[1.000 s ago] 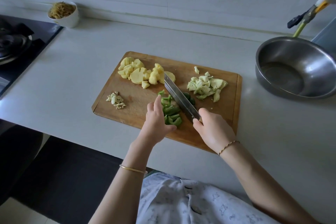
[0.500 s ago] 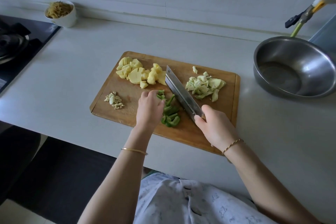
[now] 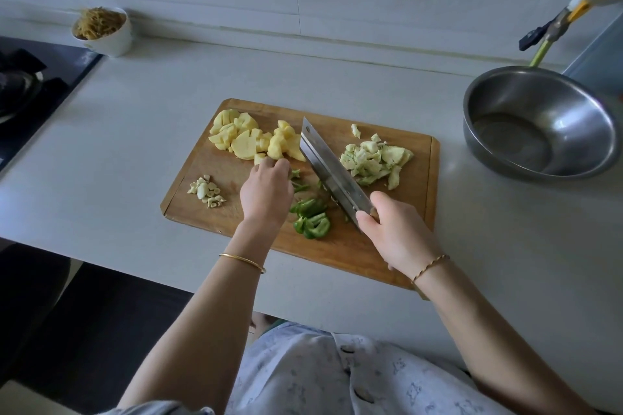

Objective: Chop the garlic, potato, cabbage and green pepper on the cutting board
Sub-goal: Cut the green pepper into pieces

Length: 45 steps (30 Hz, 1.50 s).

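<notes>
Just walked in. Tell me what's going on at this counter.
Someone is chopping vegetables on the wooden cutting board. The right hand grips the cleaver, its blade lying diagonally between the potato chunks and the cabbage. The left hand sits knuckles-up at the green pepper pieces, fingertips hidden. Potato, cabbage and garlic already lie cut in separate piles.

Soft, cool daylight, fairly dim and even. Shadows on the counter (image 3: 135, 145) and cutting board (image 3: 371, 253) are faint and soft-edged. The knife (image 3: 332, 172) blade and steel bowl (image 3: 573, 131) carry a pale sheen. Below the counter's near edge all is dark. Wide-angle bending curves the counter's edges, and the top right corner is blurred.
</notes>
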Tool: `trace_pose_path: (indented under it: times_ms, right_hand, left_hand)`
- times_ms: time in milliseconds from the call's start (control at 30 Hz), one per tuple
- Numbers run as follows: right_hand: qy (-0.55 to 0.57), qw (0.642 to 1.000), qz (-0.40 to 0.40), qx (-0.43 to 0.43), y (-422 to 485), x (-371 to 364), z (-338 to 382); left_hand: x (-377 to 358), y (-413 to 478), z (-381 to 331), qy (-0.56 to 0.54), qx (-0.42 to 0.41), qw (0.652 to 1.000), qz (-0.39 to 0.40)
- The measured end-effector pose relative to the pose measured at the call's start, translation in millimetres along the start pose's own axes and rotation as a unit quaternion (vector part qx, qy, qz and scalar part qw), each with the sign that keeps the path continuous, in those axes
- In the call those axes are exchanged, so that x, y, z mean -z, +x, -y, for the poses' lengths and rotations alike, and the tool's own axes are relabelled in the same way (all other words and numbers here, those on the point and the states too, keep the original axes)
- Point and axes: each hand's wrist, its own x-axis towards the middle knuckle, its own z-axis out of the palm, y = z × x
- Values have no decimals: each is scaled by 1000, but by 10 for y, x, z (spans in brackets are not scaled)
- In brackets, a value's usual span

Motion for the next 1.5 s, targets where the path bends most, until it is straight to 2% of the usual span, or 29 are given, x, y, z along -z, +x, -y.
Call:
trace_pose_path:
  times_ms: [367,533,633,733,900,1033,1233,1500]
  right_hand:
    - [-10,1000,13,4,-4,-27,39]
    - [-11,1000,12,1,-11,-41,6]
    - [-14,1000,16,0,-27,-54,-7]
    - [-17,1000,23,-3,-37,-62,-11]
    - [-19,999,25,-7,-27,-86,-5]
    - [-20,999,25,-16,-25,-119,22]
    - [-9,1000,23,-19,-35,-180,63]
    - [-9,1000,7,-27,6,-133,56]
  left_hand:
    - [-77,69,59,-67,-39,991,109]
    - [-53,69,8,-78,-20,987,143]
    - [-27,26,-1,-119,-9,981,150]
    - [38,-41,19,-152,12,970,192]
    - [140,-197,112,-50,-78,958,273]
    - [33,-332,101,8,-73,970,231]
    - [-46,-358,39,-87,-16,972,219]
    - [-129,-371,-124,-162,34,966,197]
